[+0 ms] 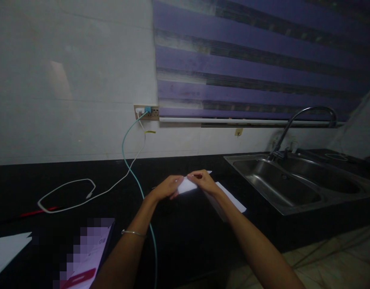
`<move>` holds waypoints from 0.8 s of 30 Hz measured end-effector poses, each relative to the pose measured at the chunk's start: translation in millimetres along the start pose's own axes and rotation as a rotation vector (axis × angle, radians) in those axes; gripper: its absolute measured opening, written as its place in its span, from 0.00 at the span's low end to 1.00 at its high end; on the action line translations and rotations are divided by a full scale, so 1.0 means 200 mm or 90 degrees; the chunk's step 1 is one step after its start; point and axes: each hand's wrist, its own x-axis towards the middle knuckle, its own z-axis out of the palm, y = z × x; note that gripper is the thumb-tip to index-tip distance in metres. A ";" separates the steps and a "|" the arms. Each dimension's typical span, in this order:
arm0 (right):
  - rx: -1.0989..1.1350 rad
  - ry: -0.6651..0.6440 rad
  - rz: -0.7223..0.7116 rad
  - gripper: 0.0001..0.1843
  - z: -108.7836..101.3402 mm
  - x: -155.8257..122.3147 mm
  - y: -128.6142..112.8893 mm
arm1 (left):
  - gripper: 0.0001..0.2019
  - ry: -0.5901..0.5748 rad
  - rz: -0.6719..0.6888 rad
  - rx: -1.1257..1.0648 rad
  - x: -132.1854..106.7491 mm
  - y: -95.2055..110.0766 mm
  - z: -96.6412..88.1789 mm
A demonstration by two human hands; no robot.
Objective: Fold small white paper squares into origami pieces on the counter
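Between my two hands is a small piece of white paper (pixel 186 186), held just above the dark countertop. My left hand (pixel 166 187) pinches its left side, with the thumb on top and the other fingers partly hidden beneath. On the right side, my right hand (pixel 204 181) grips the paper with thumb and bent fingers. Another sheet of white paper (pixel 231 196) lies on the counter beside my right forearm, which covers part of it. A bracelet circles my left wrist.
A double steel sink (pixel 281 188) with a curved faucet (pixel 293 120) is at the right. White (pixel 66 208) and teal (pixel 136 180) cables run from a wall outlet (pixel 154 113) over the black countertop (pixel 178 241). White sheets (pixel 7 249) and a lit screen (pixel 88 257) lie at the left.
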 end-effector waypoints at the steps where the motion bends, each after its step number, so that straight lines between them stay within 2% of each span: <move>1: -0.003 0.000 0.001 0.19 -0.01 0.00 0.01 | 0.26 -0.006 -0.001 -0.002 -0.01 0.01 0.00; 6: -0.018 0.002 -0.002 0.18 -0.04 0.01 0.05 | 0.29 -0.042 0.006 0.050 -0.03 0.06 -0.02; 11: -0.030 0.007 -0.019 0.18 -0.04 0.01 0.04 | 0.30 -0.052 0.030 0.100 -0.02 0.05 -0.02; 18: 0.025 0.038 0.001 0.18 -0.04 0.00 0.01 | 0.29 -0.032 -0.028 0.060 -0.02 0.07 0.00; 24: 0.066 0.049 0.013 0.18 -0.03 0.00 0.00 | 0.28 -0.028 0.011 0.047 -0.02 0.06 0.00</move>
